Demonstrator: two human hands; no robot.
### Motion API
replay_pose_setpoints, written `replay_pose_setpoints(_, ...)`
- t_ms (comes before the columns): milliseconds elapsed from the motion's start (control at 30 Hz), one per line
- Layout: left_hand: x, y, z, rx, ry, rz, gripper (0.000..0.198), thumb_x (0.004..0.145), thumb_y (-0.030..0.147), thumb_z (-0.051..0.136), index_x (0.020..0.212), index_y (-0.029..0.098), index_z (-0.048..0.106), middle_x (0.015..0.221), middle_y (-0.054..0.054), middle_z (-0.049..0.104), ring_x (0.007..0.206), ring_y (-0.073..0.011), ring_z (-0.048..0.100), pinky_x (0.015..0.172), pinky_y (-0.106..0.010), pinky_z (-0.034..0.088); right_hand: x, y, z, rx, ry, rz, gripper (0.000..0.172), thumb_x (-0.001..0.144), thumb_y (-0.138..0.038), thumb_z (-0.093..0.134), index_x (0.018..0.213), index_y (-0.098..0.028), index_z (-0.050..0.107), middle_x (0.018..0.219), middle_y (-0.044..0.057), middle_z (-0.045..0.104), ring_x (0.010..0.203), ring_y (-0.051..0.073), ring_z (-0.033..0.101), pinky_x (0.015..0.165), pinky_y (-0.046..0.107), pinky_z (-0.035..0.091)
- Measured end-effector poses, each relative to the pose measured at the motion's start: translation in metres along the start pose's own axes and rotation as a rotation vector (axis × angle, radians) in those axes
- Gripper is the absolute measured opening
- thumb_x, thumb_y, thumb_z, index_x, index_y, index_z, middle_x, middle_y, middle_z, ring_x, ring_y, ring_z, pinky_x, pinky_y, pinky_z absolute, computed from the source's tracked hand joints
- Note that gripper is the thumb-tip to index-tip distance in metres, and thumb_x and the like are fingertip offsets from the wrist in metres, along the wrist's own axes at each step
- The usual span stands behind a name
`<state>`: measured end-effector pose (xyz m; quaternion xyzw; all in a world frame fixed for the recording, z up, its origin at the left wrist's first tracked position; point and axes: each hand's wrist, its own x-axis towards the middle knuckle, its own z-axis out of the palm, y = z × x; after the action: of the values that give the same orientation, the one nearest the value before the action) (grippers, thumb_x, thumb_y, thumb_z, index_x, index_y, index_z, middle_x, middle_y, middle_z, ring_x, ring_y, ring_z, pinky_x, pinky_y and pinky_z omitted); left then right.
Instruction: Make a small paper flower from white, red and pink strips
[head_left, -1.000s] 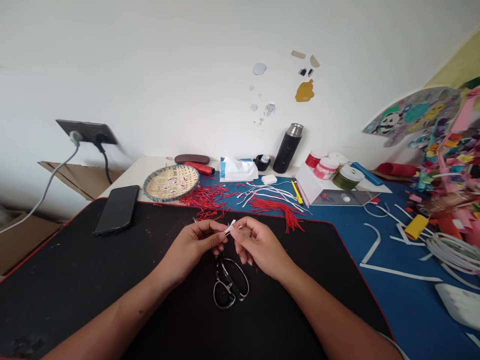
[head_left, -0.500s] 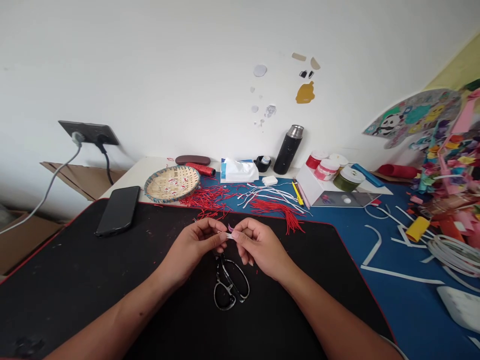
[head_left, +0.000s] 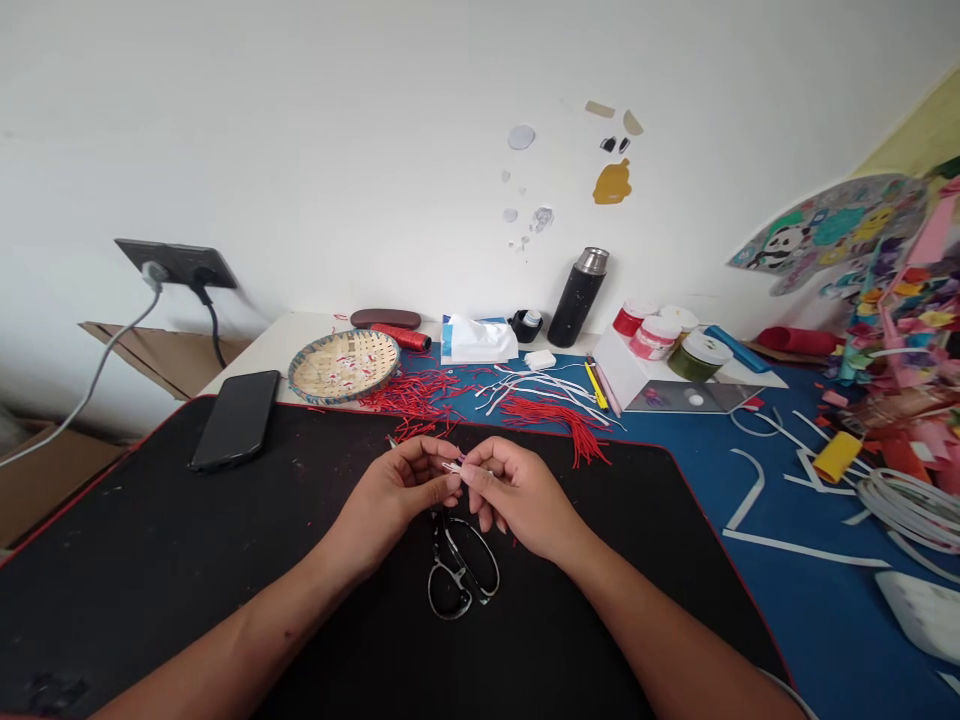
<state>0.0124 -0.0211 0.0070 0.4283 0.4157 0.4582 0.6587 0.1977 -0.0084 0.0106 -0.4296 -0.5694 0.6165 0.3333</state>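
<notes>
My left hand (head_left: pixel 397 495) and my right hand (head_left: pixel 517 495) meet over the black mat (head_left: pixel 600 620), fingertips almost touching. Between them is a short, thin white strip (head_left: pixel 451 467), pinched by the thumb and forefinger of each hand. A small purple bit (head_left: pixel 461 456) shows just above my right fingertips; whether it belongs to the strip I cannot tell. Fingers cover most of the piece. Below the hands lies a pair of scissors (head_left: pixel 460 578), its dark handles toward me and its blades mostly hidden under my left hand.
Red cord snippets (head_left: pixel 409 400), white cords (head_left: pixel 517 390) and a red cord bundle (head_left: pixel 577 430) lie beyond the mat. A woven basket (head_left: pixel 300 385) holds small red-and-white pieces. A phone (head_left: pixel 236 420) rests left; jars (head_left: pixel 697 358), a black flask (head_left: pixel 576 300) and paper strips (head_left: pixel 802 550) are right.
The white strip has turned slightly between my fingers, and its tip now points up and left. Less of the purple bit shows. My hands stay in nearly the same place.
</notes>
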Motion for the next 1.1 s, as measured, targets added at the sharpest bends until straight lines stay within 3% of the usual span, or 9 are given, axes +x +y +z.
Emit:
replay_pose_setpoints(500,0.0025,-0.0021,-0.0026,-0.014,0.041,0.029,0.027,0.074,0.026,0.090,0.094,0.017,0.074,0.077,0.000,0.072,0.068,-0.0129,0.064,0.063,-0.023,0.051,-0.0022,-0.0014,0.0006,-0.023,0.007,-0.002,0.019,0.094,-0.038,0.064,0.092,-0.020,0.058,0.064,-0.004,0.063,0.044,0.009,0.056,0.038,0.017,0.035)
replay_pose_setpoints(833,0.0030,0.0035,0.0006,-0.183,0.098,-0.043,0.042,0.062,0.024,0.097,0.098,0.014,0.077,0.077,-0.002,0.075,0.065,-0.0111,0.066,0.062,-0.020,0.052,-0.0009,-0.0007,0.0005,0.018,0.009,-0.008,0.020,0.092,-0.038,0.064,0.092,-0.019,0.057,0.062,-0.004,0.064,0.042,0.008,0.056,0.037,0.016,0.035)
replay_pose_setpoints(1100,0.0023,0.0003,0.0032,-0.197,0.043,-0.053,0.042,0.065,0.021,0.096,0.101,0.015,0.075,0.079,-0.002,0.076,0.067,-0.0120,0.069,0.066,-0.021,0.055,-0.0017,-0.0018,0.0013,0.027,0.014,-0.009,0.019,0.092,-0.037,0.064,0.092,-0.019,0.057,0.061,-0.004,0.064,0.041,0.008,0.056,0.037,0.016,0.035)
